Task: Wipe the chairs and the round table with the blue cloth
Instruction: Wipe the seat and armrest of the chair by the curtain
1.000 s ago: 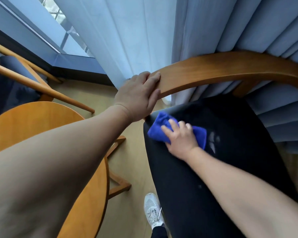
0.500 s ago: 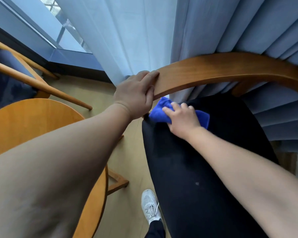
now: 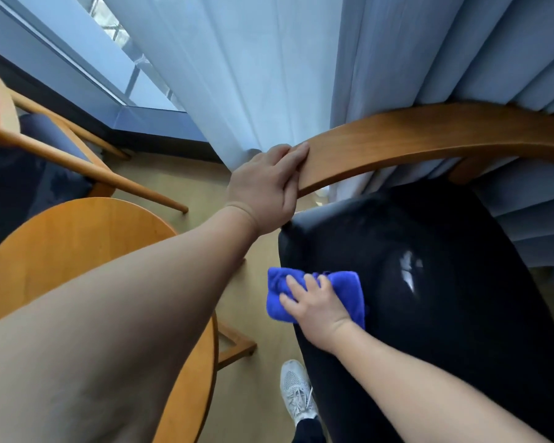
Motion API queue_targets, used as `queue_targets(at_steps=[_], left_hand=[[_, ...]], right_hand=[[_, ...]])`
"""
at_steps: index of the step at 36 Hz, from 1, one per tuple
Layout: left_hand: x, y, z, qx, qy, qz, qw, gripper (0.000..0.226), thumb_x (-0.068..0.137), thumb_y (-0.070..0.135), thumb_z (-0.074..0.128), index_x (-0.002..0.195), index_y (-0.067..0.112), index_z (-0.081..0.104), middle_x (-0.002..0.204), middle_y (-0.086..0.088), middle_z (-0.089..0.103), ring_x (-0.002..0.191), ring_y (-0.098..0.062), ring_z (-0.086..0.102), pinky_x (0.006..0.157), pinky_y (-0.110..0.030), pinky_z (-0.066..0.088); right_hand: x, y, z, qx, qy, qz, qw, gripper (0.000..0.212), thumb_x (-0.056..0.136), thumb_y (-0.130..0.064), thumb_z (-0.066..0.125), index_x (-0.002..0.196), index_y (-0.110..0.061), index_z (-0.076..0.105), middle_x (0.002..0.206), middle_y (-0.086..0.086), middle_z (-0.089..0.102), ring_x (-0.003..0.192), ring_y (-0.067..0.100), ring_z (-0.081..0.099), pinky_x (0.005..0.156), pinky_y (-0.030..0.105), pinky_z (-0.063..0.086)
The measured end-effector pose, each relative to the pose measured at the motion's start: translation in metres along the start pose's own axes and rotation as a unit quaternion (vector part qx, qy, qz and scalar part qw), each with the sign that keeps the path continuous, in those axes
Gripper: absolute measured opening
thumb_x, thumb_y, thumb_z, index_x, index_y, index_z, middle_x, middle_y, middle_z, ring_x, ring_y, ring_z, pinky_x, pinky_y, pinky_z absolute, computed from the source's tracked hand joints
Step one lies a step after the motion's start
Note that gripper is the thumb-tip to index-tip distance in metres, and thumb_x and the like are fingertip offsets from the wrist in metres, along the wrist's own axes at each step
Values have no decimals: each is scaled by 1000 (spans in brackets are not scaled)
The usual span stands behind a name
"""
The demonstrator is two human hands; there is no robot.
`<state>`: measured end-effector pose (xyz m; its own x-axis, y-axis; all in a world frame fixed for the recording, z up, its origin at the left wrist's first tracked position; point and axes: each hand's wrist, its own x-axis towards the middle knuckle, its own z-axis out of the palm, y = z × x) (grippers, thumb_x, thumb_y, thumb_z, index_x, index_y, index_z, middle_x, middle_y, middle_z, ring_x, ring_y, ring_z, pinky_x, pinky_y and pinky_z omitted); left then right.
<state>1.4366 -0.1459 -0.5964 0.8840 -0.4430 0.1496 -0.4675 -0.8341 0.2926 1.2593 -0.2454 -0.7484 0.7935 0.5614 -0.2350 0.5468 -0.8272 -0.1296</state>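
Observation:
My right hand (image 3: 317,306) presses the folded blue cloth (image 3: 349,290) onto the left edge of a chair's black seat (image 3: 445,314); part of the cloth hangs over that edge. My left hand (image 3: 264,187) grips the left end of the same chair's curved wooden backrest (image 3: 429,135). The round wooden table (image 3: 77,231) lies at the lower left, largely hidden under my left forearm. A second chair (image 3: 0,113) with a wooden frame and a dark blue seat stands at the far left.
Pale blue curtains (image 3: 269,75) hang right behind the chair's backrest, with a window (image 3: 115,36) and dark sill at the upper left. The table's wooden base (image 3: 237,346) and my white shoe (image 3: 296,391) are on the light floor between table and chair.
My right hand has slid the cloth back toward me along the seat's left edge, away from the back corner under the backrest. My left hand has kept its grip on the backrest.

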Motion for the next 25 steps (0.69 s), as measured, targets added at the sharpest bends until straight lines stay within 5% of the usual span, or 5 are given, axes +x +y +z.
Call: queue_targets(at_steps=[6,13,22,25], left_hand=[[0,0,1,13,-8,-5,1000,49,88,30,36,133,22,53,120,-1,60,93,-28,60,72,-34,49],[3,1,1,23,-19,-2,1000,52,87,31,33,135,21,50,121,-5,59,92,-33,59,72,-34,46],[8,3,-1,46,-41,-7,998,49,91,29,36,139,22,45,127,-5,55,101,-31,56,78,-33,41],[10,2,0,50,-47,-5,998,49,91,29,37,139,21,44,127,-5,55,101,-31,55,77,-34,41]], right_hand=[[-18,6,-6,44,6,-54,998,57,43,-30,84,99,-29,72,108,8,68,73,31,61,68,44,54],[-24,117,-46,116,151,85,978,52,61,-24,68,112,-21,70,117,14,66,79,38,61,66,43,51],[-16,244,-69,96,53,277,955,59,79,-43,49,135,-25,55,137,13,52,109,45,51,92,50,41],[-16,250,-51,109,29,300,947,54,87,-40,57,139,-27,49,142,9,48,113,43,49,96,50,40]])
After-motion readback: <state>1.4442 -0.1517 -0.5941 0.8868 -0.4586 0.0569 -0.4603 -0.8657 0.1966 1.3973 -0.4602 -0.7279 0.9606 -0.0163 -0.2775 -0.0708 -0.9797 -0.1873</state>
